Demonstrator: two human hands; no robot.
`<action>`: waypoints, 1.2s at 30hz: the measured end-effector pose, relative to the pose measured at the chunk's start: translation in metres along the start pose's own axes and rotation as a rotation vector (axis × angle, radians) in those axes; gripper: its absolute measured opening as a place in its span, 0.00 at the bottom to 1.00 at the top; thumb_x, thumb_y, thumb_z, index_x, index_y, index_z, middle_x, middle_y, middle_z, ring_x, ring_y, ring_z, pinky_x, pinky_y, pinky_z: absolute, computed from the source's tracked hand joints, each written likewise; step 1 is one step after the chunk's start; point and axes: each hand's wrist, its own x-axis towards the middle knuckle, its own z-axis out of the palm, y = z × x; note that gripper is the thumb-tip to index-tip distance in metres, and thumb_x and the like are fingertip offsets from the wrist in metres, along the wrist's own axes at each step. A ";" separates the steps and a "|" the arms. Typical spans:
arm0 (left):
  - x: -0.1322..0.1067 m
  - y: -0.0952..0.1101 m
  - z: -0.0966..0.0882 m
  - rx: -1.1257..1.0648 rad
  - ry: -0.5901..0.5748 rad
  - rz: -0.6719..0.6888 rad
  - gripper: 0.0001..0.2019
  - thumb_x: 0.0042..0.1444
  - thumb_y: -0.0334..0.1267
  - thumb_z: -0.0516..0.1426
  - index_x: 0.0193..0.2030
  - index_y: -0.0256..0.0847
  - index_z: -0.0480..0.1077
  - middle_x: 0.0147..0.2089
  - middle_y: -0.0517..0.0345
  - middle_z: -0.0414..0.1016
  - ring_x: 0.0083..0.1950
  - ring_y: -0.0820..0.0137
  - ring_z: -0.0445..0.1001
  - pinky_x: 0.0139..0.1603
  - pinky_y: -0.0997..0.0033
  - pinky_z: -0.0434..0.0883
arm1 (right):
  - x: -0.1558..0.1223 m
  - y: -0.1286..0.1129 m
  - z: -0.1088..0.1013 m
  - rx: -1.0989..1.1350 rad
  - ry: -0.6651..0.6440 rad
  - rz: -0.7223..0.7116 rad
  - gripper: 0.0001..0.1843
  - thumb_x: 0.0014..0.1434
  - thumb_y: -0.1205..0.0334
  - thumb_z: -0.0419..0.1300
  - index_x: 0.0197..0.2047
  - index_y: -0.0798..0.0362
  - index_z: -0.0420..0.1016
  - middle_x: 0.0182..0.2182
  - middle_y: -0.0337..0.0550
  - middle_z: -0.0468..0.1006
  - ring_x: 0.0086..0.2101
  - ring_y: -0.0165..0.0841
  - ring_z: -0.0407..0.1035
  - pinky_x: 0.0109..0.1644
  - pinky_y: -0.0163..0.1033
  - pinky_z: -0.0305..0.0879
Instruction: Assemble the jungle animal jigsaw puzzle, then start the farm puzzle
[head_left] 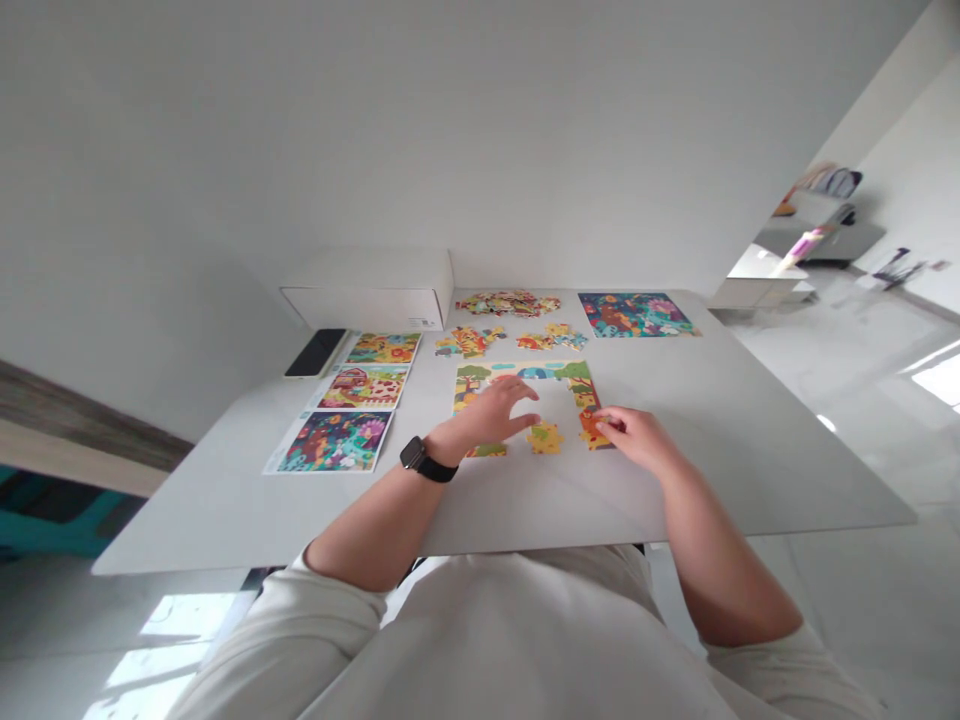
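Curling right-hand fingers [609,422] onto an orange jigsaw piece [592,430], grip unclear, while the left hand [491,413] lies spread and empty just beside a loose yellow piece [544,438], within a part-built puzzle border [525,372] on the white bench [750,480]; picture cards [334,442] lie beyond.

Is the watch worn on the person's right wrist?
No, the black wristwatch is on the wrist of the left hand.

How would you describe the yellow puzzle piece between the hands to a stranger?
On the white table, find the half-built puzzle, a border around an open middle. At its near edge, between the left hand and right hand, lies a yellow piece, set apart from the border.
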 end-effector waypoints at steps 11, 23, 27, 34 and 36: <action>-0.003 -0.019 -0.047 -0.349 0.528 -0.480 0.21 0.72 0.54 0.49 0.39 0.41 0.74 0.22 0.63 0.68 0.25 0.71 0.69 0.29 0.74 0.64 | 0.053 -0.015 -0.051 -0.178 -0.043 -0.083 0.14 0.65 0.54 0.64 0.51 0.44 0.86 0.40 0.42 0.89 0.36 0.36 0.80 0.39 0.38 0.68; 0.016 -0.073 -0.054 -0.552 0.647 -0.542 0.24 0.69 0.60 0.51 0.33 0.42 0.72 0.18 0.65 0.59 0.20 0.73 0.58 0.23 0.72 0.55 | 0.155 -0.027 -0.026 -0.274 -0.168 -0.120 0.12 0.66 0.58 0.65 0.51 0.46 0.87 0.42 0.43 0.89 0.42 0.38 0.82 0.45 0.36 0.71; 0.032 -0.100 -0.064 -0.541 0.648 -0.527 0.13 0.67 0.47 0.54 0.46 0.41 0.74 0.23 0.64 0.67 0.23 0.73 0.62 0.25 0.74 0.57 | 0.179 -0.031 -0.014 -0.296 -0.197 -0.117 0.14 0.67 0.56 0.65 0.53 0.46 0.86 0.44 0.44 0.89 0.42 0.38 0.81 0.46 0.37 0.72; 0.072 -0.120 -0.074 -0.628 0.590 -0.594 0.14 0.60 0.41 0.59 0.51 0.40 0.72 0.27 0.64 0.70 0.24 0.74 0.64 0.26 0.74 0.59 | 0.224 -0.028 0.000 -0.326 -0.136 -0.092 0.16 0.65 0.62 0.66 0.55 0.47 0.86 0.43 0.45 0.88 0.42 0.39 0.80 0.47 0.39 0.72; 0.082 -0.123 -0.073 -0.573 0.506 -0.561 0.14 0.60 0.42 0.60 0.50 0.39 0.73 0.28 0.63 0.71 0.26 0.73 0.66 0.28 0.73 0.61 | 0.233 -0.027 0.004 -0.345 -0.111 -0.109 0.16 0.64 0.66 0.66 0.54 0.47 0.86 0.44 0.46 0.88 0.43 0.39 0.80 0.49 0.39 0.71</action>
